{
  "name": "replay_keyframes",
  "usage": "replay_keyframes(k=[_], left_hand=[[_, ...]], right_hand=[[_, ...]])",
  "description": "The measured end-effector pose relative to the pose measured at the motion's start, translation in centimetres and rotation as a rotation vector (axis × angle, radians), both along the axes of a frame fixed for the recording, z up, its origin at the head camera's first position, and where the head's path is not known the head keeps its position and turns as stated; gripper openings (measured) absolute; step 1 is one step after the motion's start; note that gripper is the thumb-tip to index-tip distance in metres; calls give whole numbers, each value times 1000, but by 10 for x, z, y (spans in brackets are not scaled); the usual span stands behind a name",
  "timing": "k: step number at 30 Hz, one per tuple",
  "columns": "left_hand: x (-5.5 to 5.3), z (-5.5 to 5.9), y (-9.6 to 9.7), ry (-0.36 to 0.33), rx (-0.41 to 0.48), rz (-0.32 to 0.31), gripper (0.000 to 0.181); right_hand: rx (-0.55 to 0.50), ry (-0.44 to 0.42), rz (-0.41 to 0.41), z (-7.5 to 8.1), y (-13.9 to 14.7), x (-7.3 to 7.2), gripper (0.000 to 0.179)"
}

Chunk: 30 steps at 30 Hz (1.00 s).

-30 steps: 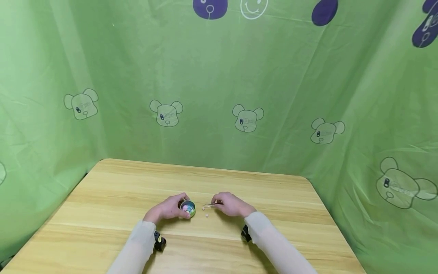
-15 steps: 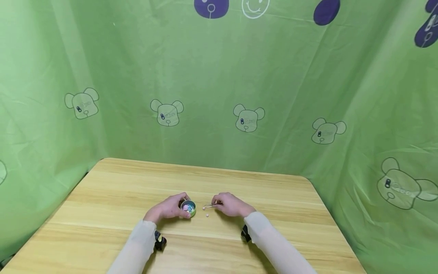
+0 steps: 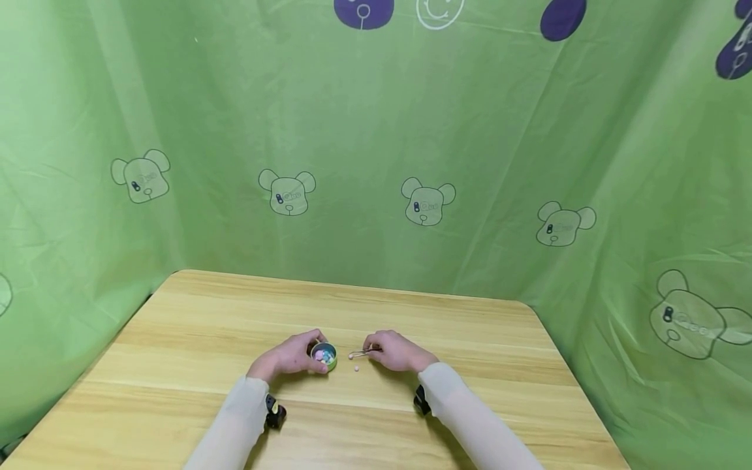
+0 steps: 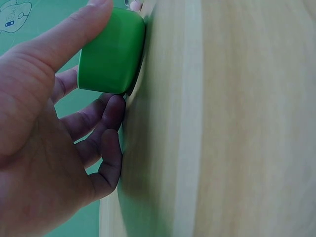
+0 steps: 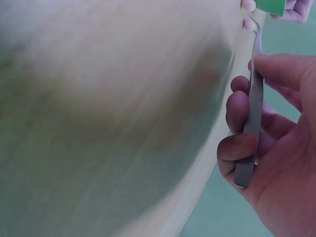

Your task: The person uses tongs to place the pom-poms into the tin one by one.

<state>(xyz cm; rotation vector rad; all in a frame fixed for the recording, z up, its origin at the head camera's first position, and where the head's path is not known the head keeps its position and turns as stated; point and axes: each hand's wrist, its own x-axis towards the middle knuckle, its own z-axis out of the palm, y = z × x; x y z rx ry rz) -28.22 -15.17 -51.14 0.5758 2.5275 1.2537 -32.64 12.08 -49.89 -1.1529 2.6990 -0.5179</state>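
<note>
My left hand point(image 3: 296, 354) grips a small round green cup point(image 4: 112, 52) by its side, thumb at the near side and fingers behind. Inside the cup lie several small pink, blue and white balls point(image 3: 323, 356). Metal tweezers point(image 5: 256, 98) with a bent tip are pinched in my right hand point(image 3: 395, 350), thumb on one side and fingers curled round the other. The tweezers' tips are right at a small pink ball point(image 5: 249, 24) on the table. A second pale pink ball point(image 3: 356, 369) lies a little nearer to me, between the cup and the right hand.
The wooden table point(image 3: 411, 418) stretches out on all sides of the hands. Behind it and at both sides hangs a green curtain point(image 3: 352, 117) printed with bear heads. Each wrist carries a black camera point(image 3: 275, 416).
Both hands, the cup and the loose balls keep nearly the same places. The whole head view has shifted very slightly.
</note>
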Motion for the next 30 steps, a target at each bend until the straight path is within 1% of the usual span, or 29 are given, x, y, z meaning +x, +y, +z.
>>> replay_keyframes(k=[8,16,23,30], left_hand=[[-1,0,0,6,-5,-7,44],[-2,-1,0,-8,2,2,43],[-1,0,1,-10,12,4,43],[-1,-1,1,-4,1,2,43]], right_hand=[[-9,2,13,-1,0,0,10],[-8,22,25,-3,0,0,11],[-30,11,10,-3,2,0,11],[-41,9,-11,3,5,2,13]])
